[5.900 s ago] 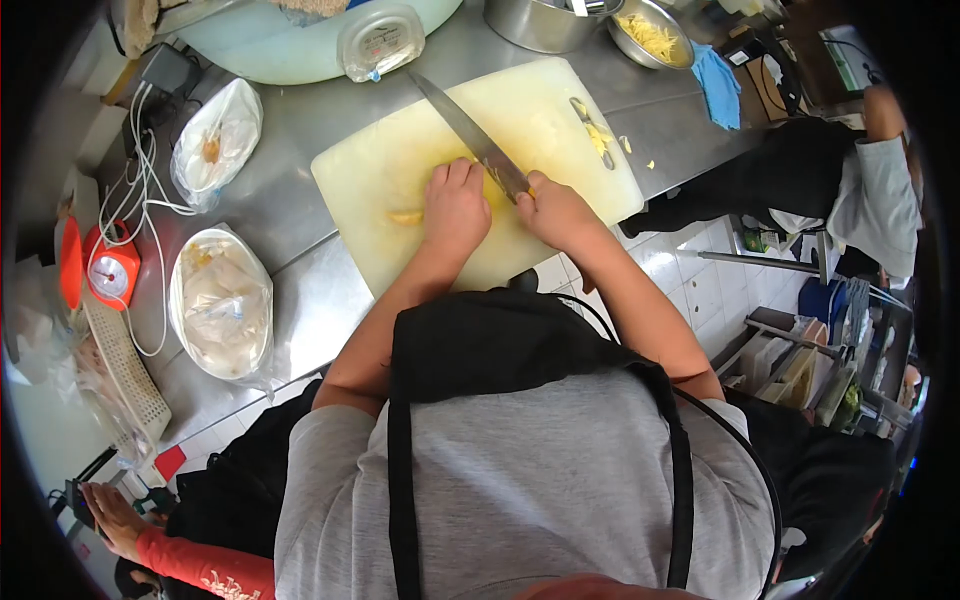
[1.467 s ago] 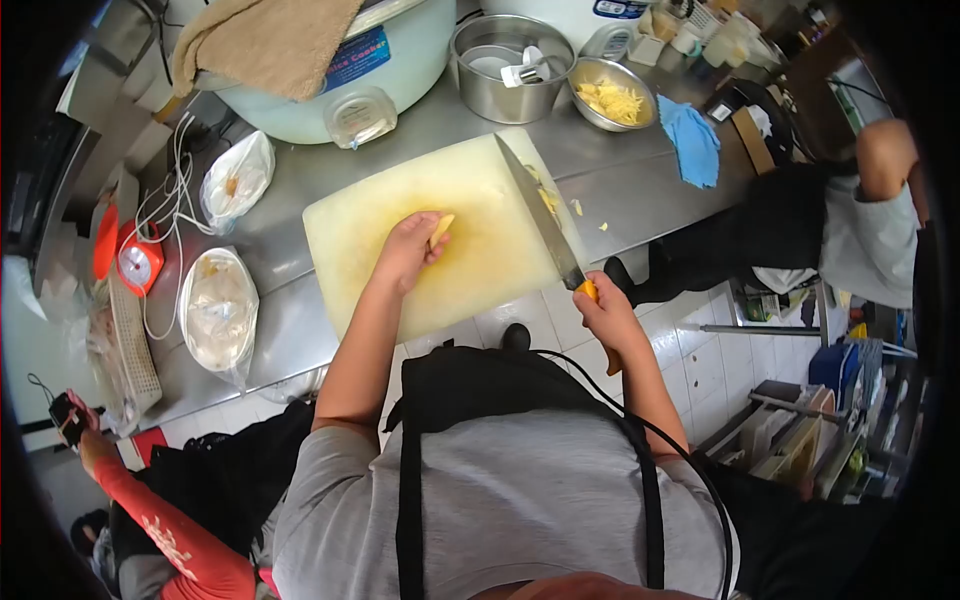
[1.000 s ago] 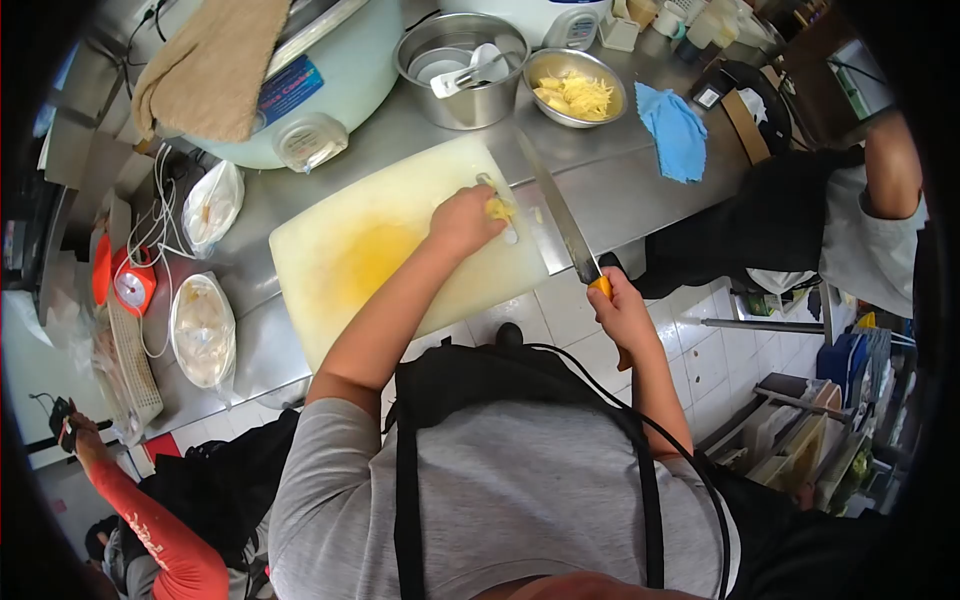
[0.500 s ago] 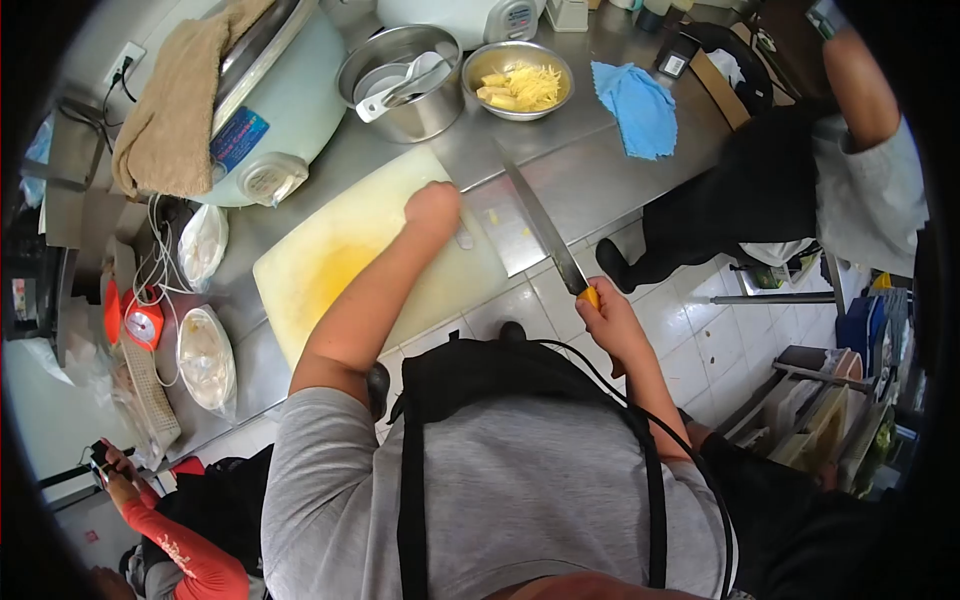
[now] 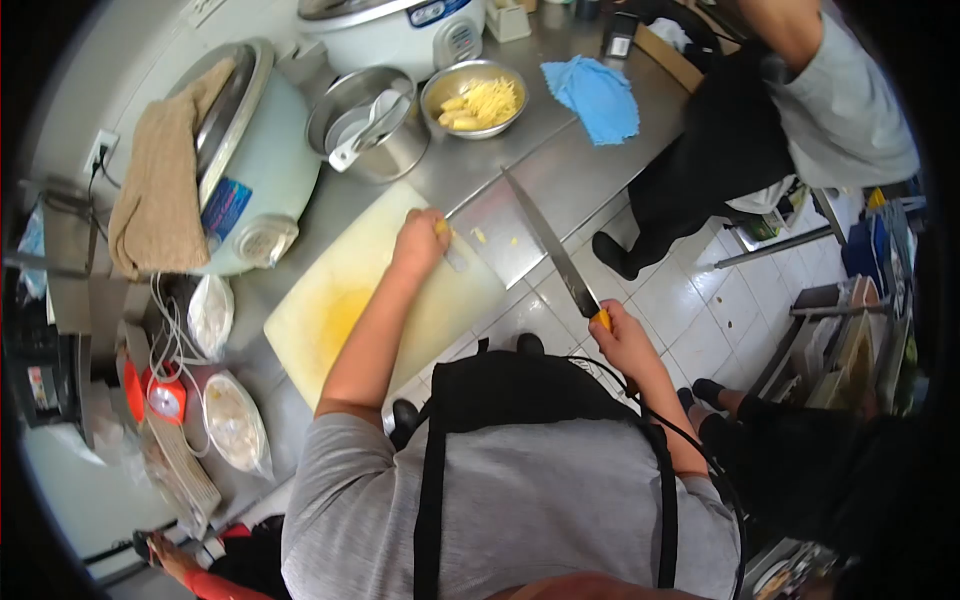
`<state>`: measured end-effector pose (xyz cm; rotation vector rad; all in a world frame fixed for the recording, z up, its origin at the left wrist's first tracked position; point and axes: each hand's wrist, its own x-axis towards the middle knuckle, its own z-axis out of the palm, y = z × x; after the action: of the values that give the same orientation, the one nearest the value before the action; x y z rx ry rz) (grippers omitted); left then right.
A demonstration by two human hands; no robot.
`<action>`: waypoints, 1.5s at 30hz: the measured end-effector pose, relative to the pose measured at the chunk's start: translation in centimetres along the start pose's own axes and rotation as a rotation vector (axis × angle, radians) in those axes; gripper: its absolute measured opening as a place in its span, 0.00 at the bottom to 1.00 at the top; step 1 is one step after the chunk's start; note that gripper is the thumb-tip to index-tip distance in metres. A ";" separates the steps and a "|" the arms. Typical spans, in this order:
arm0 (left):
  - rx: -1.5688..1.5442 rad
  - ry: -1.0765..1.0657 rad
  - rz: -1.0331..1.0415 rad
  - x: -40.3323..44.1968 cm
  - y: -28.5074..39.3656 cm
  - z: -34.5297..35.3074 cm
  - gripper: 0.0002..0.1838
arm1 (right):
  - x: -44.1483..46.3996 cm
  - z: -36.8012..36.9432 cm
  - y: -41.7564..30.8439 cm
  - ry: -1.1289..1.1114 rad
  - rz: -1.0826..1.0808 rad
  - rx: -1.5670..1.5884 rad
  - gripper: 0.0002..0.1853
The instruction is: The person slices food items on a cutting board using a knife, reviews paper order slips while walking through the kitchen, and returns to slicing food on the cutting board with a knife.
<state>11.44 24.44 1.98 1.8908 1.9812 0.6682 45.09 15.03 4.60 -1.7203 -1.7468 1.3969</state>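
My right hand is wrapped round the yellow handle of a long kitchen knife. The blade points up and away, beyond the right side of the white cutting board. Over the board's far right part, my left hand is closed on a small yellow piece, which shows at the fingertips. Most of that piece is hidden, so its kind is unclear. A yellow stain marks the middle of the board. Small yellow scraps lie on the steel counter between board and blade.
Beyond the board stand a steel bowl of yellow shreds and peeled pieces, and a steel pot with utensils. A blue cloth lies to their right. Rice cookers, bagged items and a red scale are leftward. Another person stands at right.
The view has shifted and turned a little. My left hand now shows a yellow piece at its fingertips, while my right hand keeps the knife at about the same slant.
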 end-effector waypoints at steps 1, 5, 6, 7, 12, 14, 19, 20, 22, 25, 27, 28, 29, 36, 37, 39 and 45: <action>0.002 0.015 0.024 -0.4 0.5 0.1 0.11 | -0.7 0.1 -1.0 0.000 0.052 -0.004 0.16; 0.013 -0.033 0.039 -0.2 0.2 0.9 0.12 | -2.3 2.2 -0.8 0.065 0.052 0.018 0.17; 0.054 -0.046 0.055 0.1 -0.2 1.2 0.11 | -2.8 2.7 -1.2 0.071 0.062 0.012 0.17; 0.094 -0.057 0.069 0.5 -0.5 1.5 0.11 | -3.0 3.2 -1.5 0.078 0.060 0.029 0.17; 0.019 -0.220 0.055 2.3 0.0 0.0 0.07 | -4.7 5.3 -2.4 0.119 0.091 0.081 0.15; -0.118 -0.230 0.082 3.2 0.6 -0.8 0.07 | -5.4 6.0 -1.9 0.144 0.121 0.144 0.14; 0.050 -0.285 0.213 3.1 3.1 1.5 0.07 | -6.8 6.4 -1.1 0.204 0.189 0.171 0.13; 0.114 -0.257 0.232 3.2 3.0 2.4 0.07 | -7.0 6.5 -0.8 0.217 0.195 0.176 0.13; 0.185 -0.162 0.262 1.9 3.3 2.6 0.07 | -7.4 6.4 -0.7 0.223 0.217 0.201 0.14; 0.263 -0.188 0.249 2.1 3.3 3.8 0.08 | -7.9 6.1 -0.2 0.222 0.228 0.236 0.14; 0.277 -0.256 0.238 2.8 3.3 3.8 0.08 | -7.7 6.0 1.6 0.229 0.181 0.204 0.14; 0.275 -0.293 0.242 3.2 3.5 3.4 0.08 | -7.7 5.7 2.0 0.226 0.192 0.194 0.15; 0.272 -0.330 0.241 3.5 3.4 2.9 0.09 | -8.0 5.2 2.3 0.228 0.204 0.169 0.15; -0.141 -0.049 -0.075 3.8 -1.1 -3.3 0.08 | -11.4 0.1 7.6 0.219 0.196 0.158 0.14; -0.095 -0.070 -0.100 3.1 -1.4 -3.7 0.08 | -11.9 -0.6 8.4 0.218 0.204 0.192 0.13; -0.013 -0.075 -0.121 2.2 -1.4 -3.6 0.08 | -12.4 -1.8 9.2 0.219 0.231 0.247 0.12; 0.231 -0.159 -0.172 1.2 -1.4 -0.4 0.12 | -12.3 -3.2 12.1 0.239 0.320 0.258 0.12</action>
<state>9.99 25.59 1.64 1.8052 2.1608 0.2425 57.42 2.89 1.40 -1.9823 -1.1504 1.3969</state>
